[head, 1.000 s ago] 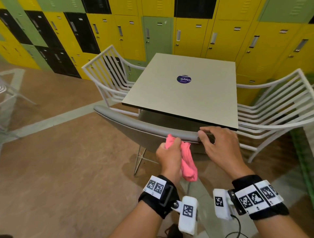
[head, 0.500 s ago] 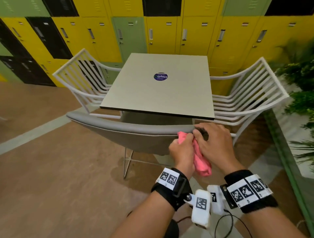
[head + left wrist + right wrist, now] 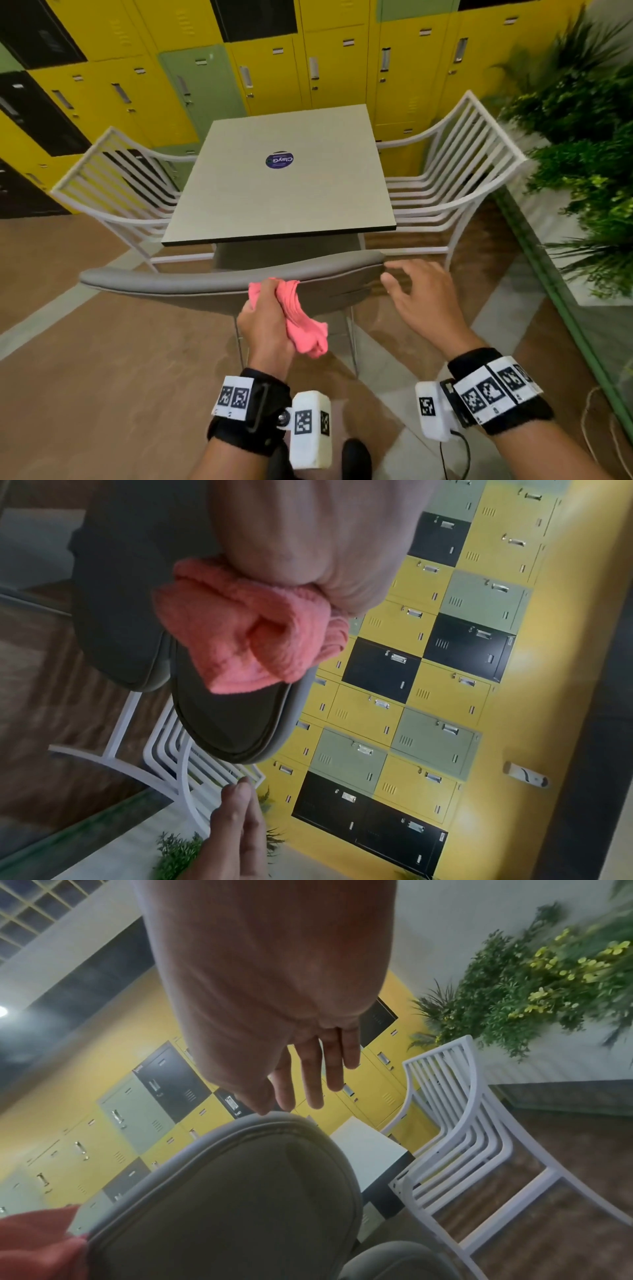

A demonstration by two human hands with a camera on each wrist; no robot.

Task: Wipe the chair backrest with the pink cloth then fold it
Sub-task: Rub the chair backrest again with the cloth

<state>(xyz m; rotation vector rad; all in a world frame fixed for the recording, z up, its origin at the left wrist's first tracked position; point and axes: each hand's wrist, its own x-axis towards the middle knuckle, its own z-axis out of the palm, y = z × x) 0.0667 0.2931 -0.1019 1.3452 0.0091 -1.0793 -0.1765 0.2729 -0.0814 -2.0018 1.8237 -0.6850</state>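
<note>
The grey chair backrest (image 3: 178,282) runs across the middle of the head view, in front of the table. My left hand (image 3: 263,318) grips the bunched pink cloth (image 3: 301,329) against the upper edge of the backrest, near its right half. The cloth (image 3: 240,631) bulges out of my fist onto the backrest (image 3: 222,723) in the left wrist view. My right hand (image 3: 421,294) hovers just off the backrest's right end with fingers spread and straight, holding nothing. In the right wrist view its fingers (image 3: 308,1074) hang just above the backrest (image 3: 222,1191).
A square grey table (image 3: 284,185) stands behind the chair. White slatted chairs flank it at the left (image 3: 113,185) and right (image 3: 455,171). Yellow, green and black lockers (image 3: 274,61) line the far wall. Green plants (image 3: 589,144) and a low ledge run along the right.
My right hand has let go of the backrest top and cloth and moved right, opening. The left hand keeps the cloth on the backrest. The view has swung right.
</note>
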